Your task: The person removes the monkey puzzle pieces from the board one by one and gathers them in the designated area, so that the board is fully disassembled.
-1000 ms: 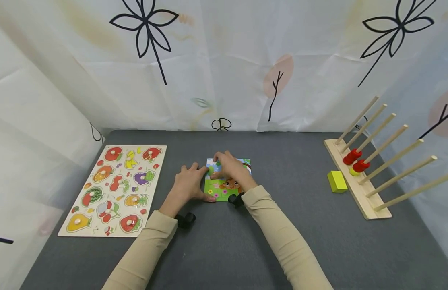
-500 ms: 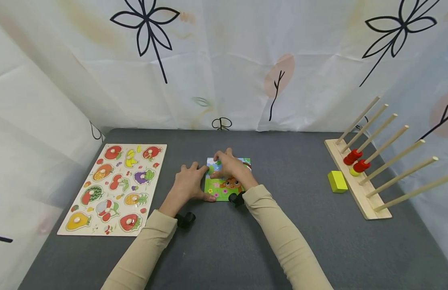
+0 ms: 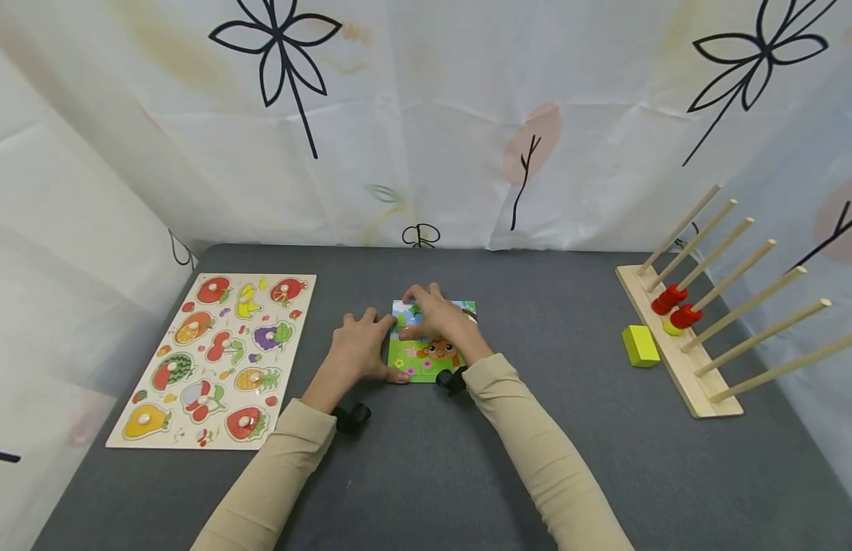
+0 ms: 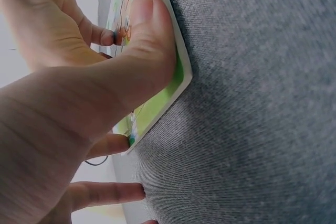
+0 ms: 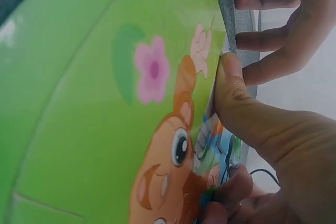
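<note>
On the grey, woven-textured bench point(image 3: 426, 474), a glossy, square, green-and-blue jigsaw puzzle point(image 3: 420, 358) lies mid-frame. My left hand point(image 3: 359, 347) is spread, thumb on its lower-left corner; my right hand point(image 3: 436, 317) curves over it, whether pinching I cannot tell.

No text, label, brand, number or sign can be read in any of the three views (neither from the head nor from either wrist).
</note>
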Action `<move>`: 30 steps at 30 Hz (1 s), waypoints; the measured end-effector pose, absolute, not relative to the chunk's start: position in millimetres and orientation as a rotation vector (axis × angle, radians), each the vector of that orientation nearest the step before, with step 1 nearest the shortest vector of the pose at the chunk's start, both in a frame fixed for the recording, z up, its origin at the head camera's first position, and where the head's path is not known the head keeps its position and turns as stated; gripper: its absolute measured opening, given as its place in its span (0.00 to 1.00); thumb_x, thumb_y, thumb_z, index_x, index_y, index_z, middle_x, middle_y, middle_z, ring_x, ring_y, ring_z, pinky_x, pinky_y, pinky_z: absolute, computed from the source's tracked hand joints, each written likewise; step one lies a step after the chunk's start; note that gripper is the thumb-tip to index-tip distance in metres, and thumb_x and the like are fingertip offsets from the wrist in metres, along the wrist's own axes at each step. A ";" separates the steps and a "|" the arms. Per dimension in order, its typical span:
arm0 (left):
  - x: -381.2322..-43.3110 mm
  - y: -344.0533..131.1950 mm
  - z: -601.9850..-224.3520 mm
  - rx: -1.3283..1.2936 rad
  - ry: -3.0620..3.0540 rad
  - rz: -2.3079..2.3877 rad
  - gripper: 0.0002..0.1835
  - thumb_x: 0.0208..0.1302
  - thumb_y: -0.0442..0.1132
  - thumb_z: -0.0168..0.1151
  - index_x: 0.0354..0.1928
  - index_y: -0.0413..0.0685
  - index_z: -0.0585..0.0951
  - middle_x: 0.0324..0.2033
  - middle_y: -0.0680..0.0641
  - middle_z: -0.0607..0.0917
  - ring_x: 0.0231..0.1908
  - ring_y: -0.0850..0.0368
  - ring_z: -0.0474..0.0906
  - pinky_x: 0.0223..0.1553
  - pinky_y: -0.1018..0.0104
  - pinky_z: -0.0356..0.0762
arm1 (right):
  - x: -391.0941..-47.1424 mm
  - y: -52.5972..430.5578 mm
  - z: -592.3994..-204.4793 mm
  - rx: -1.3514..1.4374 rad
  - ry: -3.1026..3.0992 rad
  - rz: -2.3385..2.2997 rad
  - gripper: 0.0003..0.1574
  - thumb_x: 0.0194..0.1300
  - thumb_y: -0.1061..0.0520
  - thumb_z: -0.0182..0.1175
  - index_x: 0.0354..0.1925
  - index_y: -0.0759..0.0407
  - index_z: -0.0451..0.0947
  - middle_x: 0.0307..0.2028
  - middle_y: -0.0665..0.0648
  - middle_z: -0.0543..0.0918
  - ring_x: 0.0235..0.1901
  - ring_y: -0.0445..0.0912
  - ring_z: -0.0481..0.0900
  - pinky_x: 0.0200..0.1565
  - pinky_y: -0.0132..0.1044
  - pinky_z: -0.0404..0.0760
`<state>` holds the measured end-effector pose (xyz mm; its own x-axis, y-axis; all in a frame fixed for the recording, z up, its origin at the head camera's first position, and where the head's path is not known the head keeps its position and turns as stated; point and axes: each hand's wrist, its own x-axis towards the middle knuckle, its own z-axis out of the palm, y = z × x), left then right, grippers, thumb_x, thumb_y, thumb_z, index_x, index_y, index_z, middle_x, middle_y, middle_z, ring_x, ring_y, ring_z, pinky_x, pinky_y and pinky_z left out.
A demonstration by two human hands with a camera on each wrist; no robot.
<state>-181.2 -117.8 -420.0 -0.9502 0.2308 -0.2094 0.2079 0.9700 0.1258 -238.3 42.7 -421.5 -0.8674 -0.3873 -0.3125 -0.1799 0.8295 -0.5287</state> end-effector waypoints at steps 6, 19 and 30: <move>-180.3 -118.7 -419.9 0.333 2.899 0.149 0.58 0.40 0.73 0.78 0.72 0.53 0.72 0.64 0.35 0.75 0.57 0.28 0.75 0.48 0.37 0.82 | -236.1 43.0 -421.4 -0.459 2.617 -0.702 0.39 0.64 0.45 0.72 0.69 0.45 0.70 0.67 0.65 0.64 0.43 0.53 0.77 0.47 0.49 0.80; -180.4 -119.6 -419.9 0.341 2.909 0.158 0.58 0.40 0.73 0.78 0.72 0.54 0.72 0.65 0.35 0.75 0.59 0.27 0.74 0.49 0.35 0.82 | -229.7 49.7 -421.2 -0.621 2.682 -0.658 0.39 0.67 0.42 0.69 0.71 0.49 0.71 0.63 0.64 0.68 0.33 0.49 0.75 0.34 0.39 0.75; -179.5 -120.7 -419.1 0.341 2.910 0.151 0.58 0.40 0.72 0.79 0.73 0.53 0.71 0.65 0.35 0.75 0.59 0.27 0.74 0.49 0.36 0.82 | -228.8 53.8 -411.3 -0.647 2.640 -0.638 0.37 0.71 0.55 0.66 0.74 0.48 0.69 0.64 0.64 0.67 0.28 0.46 0.70 0.26 0.33 0.69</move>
